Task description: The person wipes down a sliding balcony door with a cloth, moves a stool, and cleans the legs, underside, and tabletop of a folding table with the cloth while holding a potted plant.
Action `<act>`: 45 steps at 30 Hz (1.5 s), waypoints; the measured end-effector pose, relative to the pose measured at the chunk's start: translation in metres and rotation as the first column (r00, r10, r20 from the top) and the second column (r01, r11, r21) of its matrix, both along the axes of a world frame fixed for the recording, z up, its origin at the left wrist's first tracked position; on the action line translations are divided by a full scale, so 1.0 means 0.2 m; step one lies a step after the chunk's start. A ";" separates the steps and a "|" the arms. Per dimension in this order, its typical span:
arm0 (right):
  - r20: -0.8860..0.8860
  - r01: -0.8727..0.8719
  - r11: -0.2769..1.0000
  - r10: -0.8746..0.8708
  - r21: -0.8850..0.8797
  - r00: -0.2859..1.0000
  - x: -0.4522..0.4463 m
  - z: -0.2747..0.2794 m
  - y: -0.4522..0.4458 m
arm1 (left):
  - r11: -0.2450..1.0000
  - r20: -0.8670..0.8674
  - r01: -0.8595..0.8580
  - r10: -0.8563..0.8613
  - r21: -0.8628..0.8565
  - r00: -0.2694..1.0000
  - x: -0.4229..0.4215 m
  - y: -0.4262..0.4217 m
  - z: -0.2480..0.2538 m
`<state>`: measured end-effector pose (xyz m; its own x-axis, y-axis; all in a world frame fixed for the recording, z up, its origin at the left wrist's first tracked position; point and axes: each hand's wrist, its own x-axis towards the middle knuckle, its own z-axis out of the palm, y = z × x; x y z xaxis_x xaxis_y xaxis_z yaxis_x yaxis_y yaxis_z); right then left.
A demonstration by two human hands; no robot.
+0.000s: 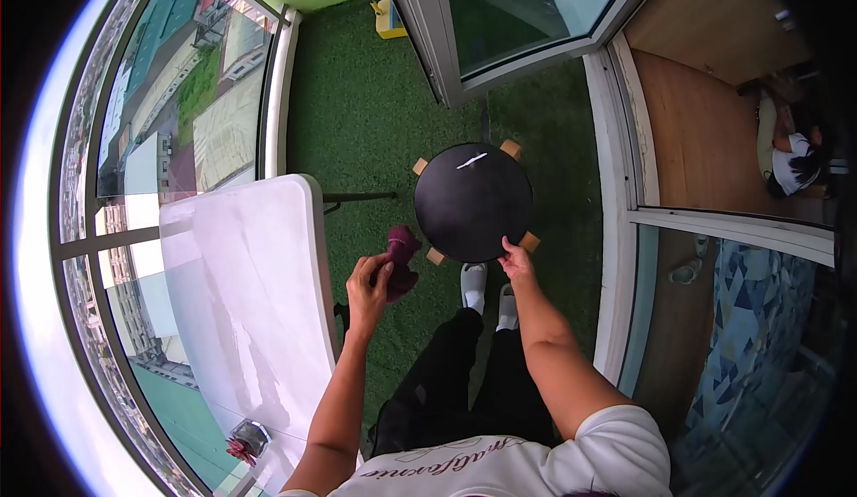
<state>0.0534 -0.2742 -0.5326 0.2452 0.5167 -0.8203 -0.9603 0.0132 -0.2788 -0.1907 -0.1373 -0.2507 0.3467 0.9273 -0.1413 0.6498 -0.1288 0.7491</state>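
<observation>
A round black-topped stool (473,207) with light wooden legs stands on the green turf in front of my feet. A thin white streak (471,161) crosses the far part of its top. My right hand (516,260) grips the near right rim, thumb on top and the other fingers mostly out of sight below. From my left hand (368,284), closed by pinching, hangs a crumpled maroon cloth (402,251), left of the stool and apart from it.
A white table (259,274) with wet-looking patches is at my left, bearing a small potted plant (248,442). Windows line the left side. An open glass door (536,24) juts in ahead, near a yellow object (388,19). Indoors at right, a person (790,153) sits low.
</observation>
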 end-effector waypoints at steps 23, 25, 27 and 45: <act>0.673 -0.437 0.866 0.475 -0.243 0.567 0.49 1.39 0.00 | 0.960 0.254 0.054 -0.127 0.276 0.959 -0.30 0.19 -0.02; 0.810 -0.311 0.937 0.304 -0.159 0.502 0.62 1.52 -0.02 | 0.951 0.284 0.023 -0.115 0.310 0.952 -0.30 0.22 0.05; 0.818 -0.193 0.964 0.256 -0.181 0.515 0.72 1.82 0.01 | 0.933 0.308 -0.019 -0.099 0.358 0.946 -0.28 0.30 0.11; 0.652 -0.203 0.869 0.166 -0.451 -0.740 0.61 3.46 2.27 | 0.937 0.167 -0.134 0.082 0.324 0.983 -0.22 0.62 0.09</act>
<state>0.1749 0.1790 0.1593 0.2403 0.8721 0.4263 0.8866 -0.0183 -0.4622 -0.2342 -0.0125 -0.2335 0.2351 0.9452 0.2267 0.5584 -0.3223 0.7644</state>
